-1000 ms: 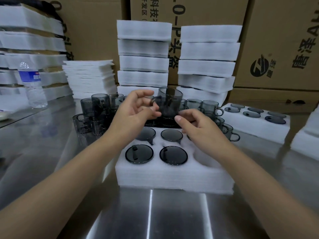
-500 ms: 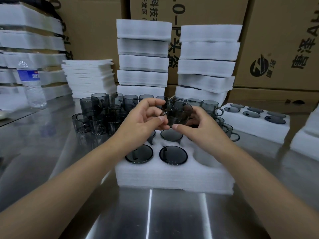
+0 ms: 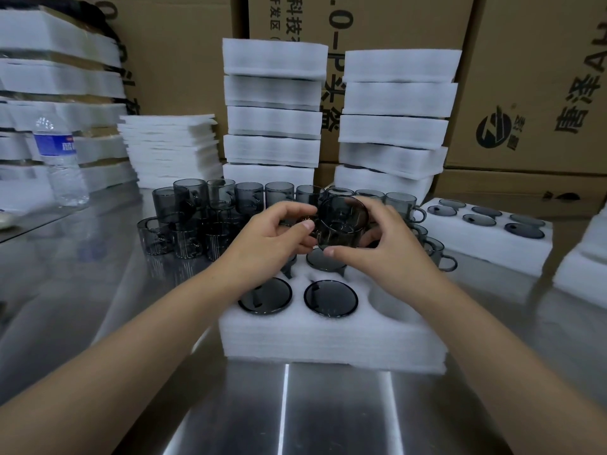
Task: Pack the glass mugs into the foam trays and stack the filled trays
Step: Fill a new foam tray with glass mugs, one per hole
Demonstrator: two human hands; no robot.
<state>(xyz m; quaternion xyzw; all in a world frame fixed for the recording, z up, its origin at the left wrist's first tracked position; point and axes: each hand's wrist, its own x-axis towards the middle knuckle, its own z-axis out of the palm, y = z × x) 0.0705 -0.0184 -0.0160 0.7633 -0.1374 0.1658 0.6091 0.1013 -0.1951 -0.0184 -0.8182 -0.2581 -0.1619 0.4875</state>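
Observation:
A smoky grey glass mug (image 3: 341,221) is held tilted, its mouth turned toward me, above the back of a white foam tray (image 3: 328,333). My left hand (image 3: 272,238) pinches the mug's handle side. My right hand (image 3: 384,244) grips its body, thumb under the base and fingers over the top. Several mugs sit upside down in the tray's round holes; a hole at the tray's right is empty. A cluster of loose grey mugs (image 3: 210,211) stands on the steel table behind the tray.
Two tall stacks of foam trays (image 3: 272,106) stand at the back before cardboard boxes. A filled tray (image 3: 492,238) lies at right. Flat foam sheets (image 3: 170,146) and a water bottle (image 3: 60,159) are at left. More foam (image 3: 581,267) sits at the far right edge.
The mug has come down from upright and tipped over. My right hand has closed round its body while my left stays at the handle.

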